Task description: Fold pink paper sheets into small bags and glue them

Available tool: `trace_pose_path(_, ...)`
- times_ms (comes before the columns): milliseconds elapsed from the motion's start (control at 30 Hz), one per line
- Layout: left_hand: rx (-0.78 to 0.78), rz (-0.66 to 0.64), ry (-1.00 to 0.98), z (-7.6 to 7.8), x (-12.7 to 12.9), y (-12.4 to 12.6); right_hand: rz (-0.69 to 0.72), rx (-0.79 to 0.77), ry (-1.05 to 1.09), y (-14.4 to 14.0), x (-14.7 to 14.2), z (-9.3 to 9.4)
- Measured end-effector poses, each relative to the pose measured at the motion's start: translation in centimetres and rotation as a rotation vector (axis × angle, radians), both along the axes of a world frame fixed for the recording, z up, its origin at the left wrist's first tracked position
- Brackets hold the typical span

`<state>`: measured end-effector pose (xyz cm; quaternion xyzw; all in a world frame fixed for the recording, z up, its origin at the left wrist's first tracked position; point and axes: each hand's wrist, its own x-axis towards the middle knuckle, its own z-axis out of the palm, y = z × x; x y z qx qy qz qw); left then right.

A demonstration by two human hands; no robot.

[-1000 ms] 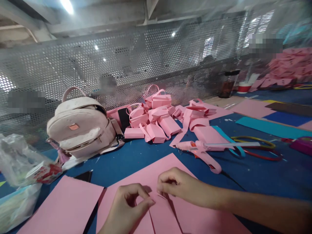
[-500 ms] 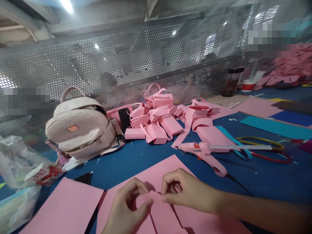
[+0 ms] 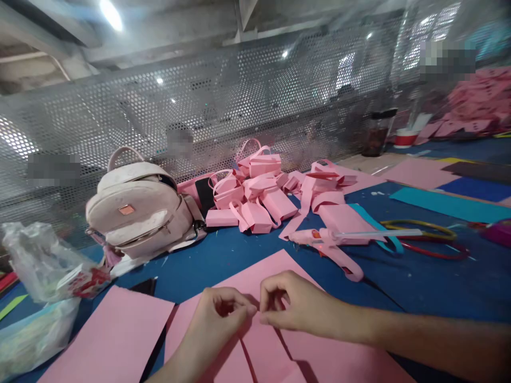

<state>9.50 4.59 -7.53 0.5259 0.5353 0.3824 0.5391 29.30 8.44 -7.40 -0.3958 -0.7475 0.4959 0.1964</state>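
head view: the left hand (image 3: 217,319) and right hand (image 3: 295,306) meet fingertip to fingertip over a pink strip (image 3: 259,348), a narrow cut band of thin matte paper. both hands are curled almost closed, thumb against forefinger, pinching the strip's upper end between them; the rest of the strip runs flat toward the lower edge of the frame. it lies on a pink sheet (image 3: 255,271), a smooth flat rectangle set at an angle on the blue table (image 3: 223,255), with dark slits on either side of the strip. a second pink sheet (image 3: 115,340) lies just left, apart from the first, with a small black card (image 3: 146,287) at its top corner. beyond the right hand rests a pink glue gun (image 3: 335,247), glossy plastic, with a long pale stick out its back. behind it sits a heap of pink boxes (image 3: 259,194), folded paper with looped handles. left of the heap is a backpack (image 3: 139,210), rounded, soft pale leather-like material with a metal zip. at far left is a crinkled clear bag (image 3: 40,263). coloured hoops (image 3: 423,239), thin and round, lie right of the gun. a perforated metal screen (image 3: 239,106) backs the table.
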Motion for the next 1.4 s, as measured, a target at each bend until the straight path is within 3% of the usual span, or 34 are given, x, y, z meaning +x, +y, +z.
trace_pose_path(167,0.021,0.01,-0.029,0.1,0.1,-0.3,-0.009,-0.023,0.02,-0.3,0.0,0.5)
trace_pose_path(367,0.177,0.003,0.193,1.5,0.5,-1.3,0.006,-0.096,0.115,-0.6,-0.2,1.7)
trace_pose_path(533,0.174,0.008,0.28,1.7,0.2,-1.0,-0.011,0.102,0.042,-0.6,0.1,0.9)
trace_pose_path(833,0.187,0.045,0.179,1.2,0.1,-1.0,0.02,0.14,0.012,-0.3,0.3,0.4)
trace_pose_path(1000,0.119,0.066,0.12,1.5,0.6,-0.7,0.005,0.136,0.072,-0.7,0.1,0.0)
trace_pose_path(1300,0.108,-0.003,0.176,1.8,-0.2,-0.5,0.085,0.122,0.056,-0.8,-0.2,0.0)
trace_pose_path(1400,0.1,-0.014,0.056,1.3,-0.2,-0.3,0.111,0.127,0.076,-0.6,-0.2,-0.4)
